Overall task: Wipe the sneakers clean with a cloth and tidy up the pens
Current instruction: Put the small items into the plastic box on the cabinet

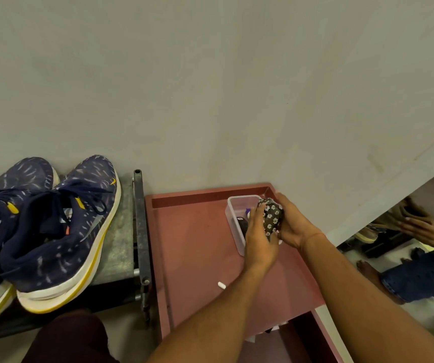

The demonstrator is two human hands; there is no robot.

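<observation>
Beside the pink counter [197,244], the sneakers [61,231] sit on a rack [139,231], well apart from the clear box [233,218], over which the left grip [259,239] and right grip [293,224] both clamp the bunched cloth [272,218]. A trailing fold could catch the rim and tip the box.

On metal rack [117,247], sneakers [61,231]; on pink tray [197,244], clear tub [233,224] and white cap [221,285]

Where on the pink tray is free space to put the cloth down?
Bare: the left half of the pink tray, between its left rim and the clear container, down to the white cap. Crowded: the far right corner, where the left hand and right hand hold the floral cloth by the container.
</observation>
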